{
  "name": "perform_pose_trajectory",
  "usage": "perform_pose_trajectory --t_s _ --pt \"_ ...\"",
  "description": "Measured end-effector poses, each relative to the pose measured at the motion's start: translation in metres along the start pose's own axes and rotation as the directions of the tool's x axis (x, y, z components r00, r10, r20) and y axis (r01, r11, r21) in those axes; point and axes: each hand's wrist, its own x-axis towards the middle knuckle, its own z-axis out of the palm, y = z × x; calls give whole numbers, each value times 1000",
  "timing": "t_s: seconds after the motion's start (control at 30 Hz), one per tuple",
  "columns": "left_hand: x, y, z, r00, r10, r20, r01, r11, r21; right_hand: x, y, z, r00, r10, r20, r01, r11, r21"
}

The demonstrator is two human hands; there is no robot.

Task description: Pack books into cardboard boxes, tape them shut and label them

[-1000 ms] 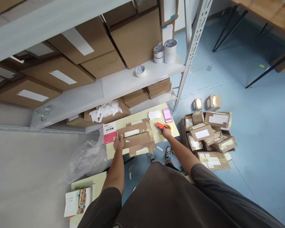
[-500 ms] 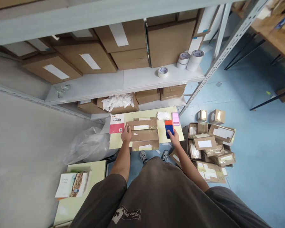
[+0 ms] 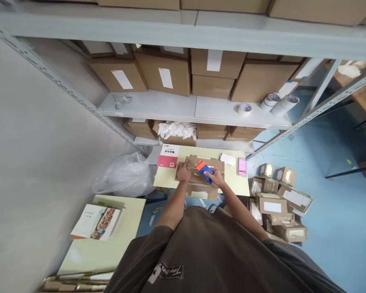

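Note:
My left hand (image 3: 184,174) lies flat on the left end of a flattened brown cardboard box (image 3: 201,188) that rests on a pale yellow table (image 3: 167,182). My right hand (image 3: 216,178) grips an orange-and-blue tape dispenser (image 3: 203,169) and holds it over the middle of that box. A red-and-white booklet (image 3: 168,156) lies just left of the box. White slips (image 3: 228,159) and a pink pad (image 3: 242,167) lie to the right on the table.
A grey metal shelf (image 3: 198,109) behind the table carries brown boxes and rolls of tape (image 3: 244,108). Several small taped parcels (image 3: 277,203) are heaped on the blue floor at the right. A clear plastic bag (image 3: 126,176) sits left; a second table with a book (image 3: 96,216) stands nearer.
My right hand picked the tape dispenser up from the table's right side and carried it left over the box. The camera swung left; my left hand stayed on the box.

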Motion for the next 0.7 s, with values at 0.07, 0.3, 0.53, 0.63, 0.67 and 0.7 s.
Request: perform_pose_trajectory --t_s 0.07,0.3,0.53,0.63,0.67,0.7 --pt "0 -2 2 999 32 -18 -32 999 -19 -1 6 3 1000 15 -21 -16 999 -31" --pt "-1 -2 -5 982 156 -104 -166 982 -92 -5 9 -2 994 31 -109 -32 999 0" --pt "-30 -4 -22 947 278 -162 -292 954 -67 -11 10 3 986 11 -164 -15 1000 -26" --pt "-44 -1 -32 906 397 -147 -414 904 -110 -12 9 3 988 0 -155 -9 998 -55" --pt "-47 1 -36 895 422 -148 -440 889 -128 -12 8 3 989 -4 -149 -6 998 -66" --pt "-48 3 -41 887 435 -155 -456 878 -142 -12 7 3 990 -9 -142 -2 997 -78"
